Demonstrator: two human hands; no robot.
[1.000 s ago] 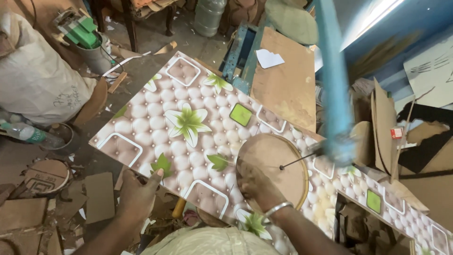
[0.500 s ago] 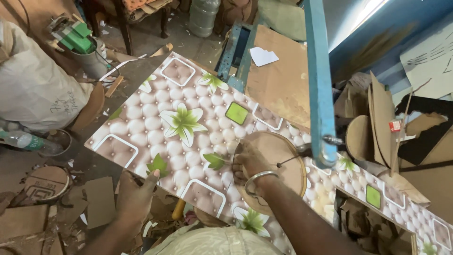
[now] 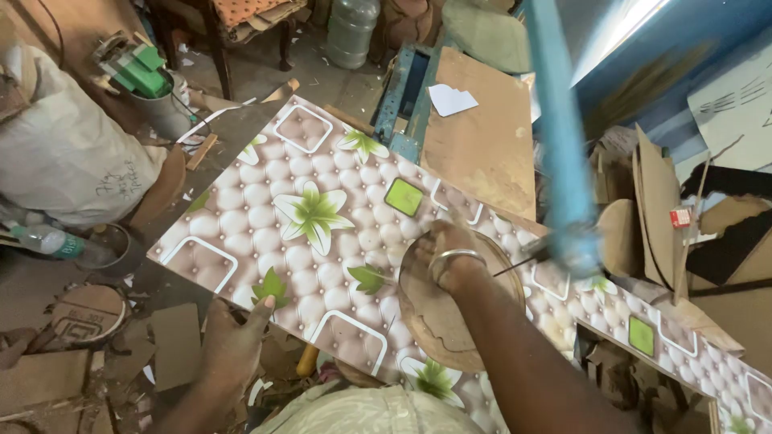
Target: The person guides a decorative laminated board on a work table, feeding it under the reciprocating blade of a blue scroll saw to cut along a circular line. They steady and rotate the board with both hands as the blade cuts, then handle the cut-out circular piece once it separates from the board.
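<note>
A: What is the right hand doing?

B: It lies on the round wooden disc, knuckles up, a metal bangle on the wrist. The fingers are bent over the far left part of the disc; whether they grip its edge or only press on it, I cannot tell.

A: And where is the disc?

B: It rests flat on the long patterned panel, the one printed with quilted cream squares and green flowers, towards the panel's right half and near edge. A thin dark blade runs from the disc's right side to the blurred blue saw frame, which rises towards the far side.

A: The left hand?

B: Low at the near left, resting against the panel's near edge. The thumb is stretched onto the printed surface beside a green leaf motif and the fingers are tucked below the edge, holding nothing loose.

A: What lies around?

B: A white sack on the far left, a plastic bottle just below it, a green power tool on a metal bucket, and a plywood sheet beyond the panel.
</note>
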